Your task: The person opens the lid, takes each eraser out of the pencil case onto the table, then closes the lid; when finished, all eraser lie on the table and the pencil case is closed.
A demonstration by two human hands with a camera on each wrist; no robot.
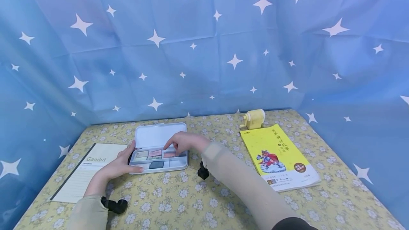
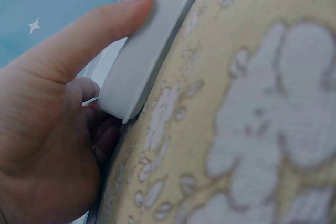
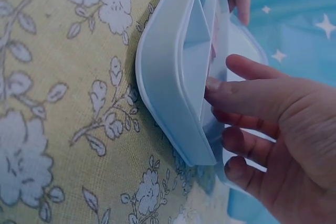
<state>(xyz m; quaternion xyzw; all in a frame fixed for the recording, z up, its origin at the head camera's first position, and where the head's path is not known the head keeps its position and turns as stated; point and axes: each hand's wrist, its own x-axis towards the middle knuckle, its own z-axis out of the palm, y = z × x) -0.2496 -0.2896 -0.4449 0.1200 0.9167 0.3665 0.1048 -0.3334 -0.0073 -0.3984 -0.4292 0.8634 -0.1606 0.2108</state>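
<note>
While the left hand point(image 1: 119, 164) grips one open pale-grey plastic compartment case point(image 1: 158, 151) near the desk's back-left corner, the right hand point(image 1: 183, 142) reaches inside among perhaps five small blocks, fingers loosely bent.

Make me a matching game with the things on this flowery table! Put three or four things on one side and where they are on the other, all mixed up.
Things:
1. pencil case
2. yellow book
3. notebook
4. yellow sharpener

Places:
A. far edge of the table, behind the book
B. left of the case
C. between both hands, lid open
D. right side of the table

Pairs: 1-C, 2-D, 3-B, 4-A
</note>
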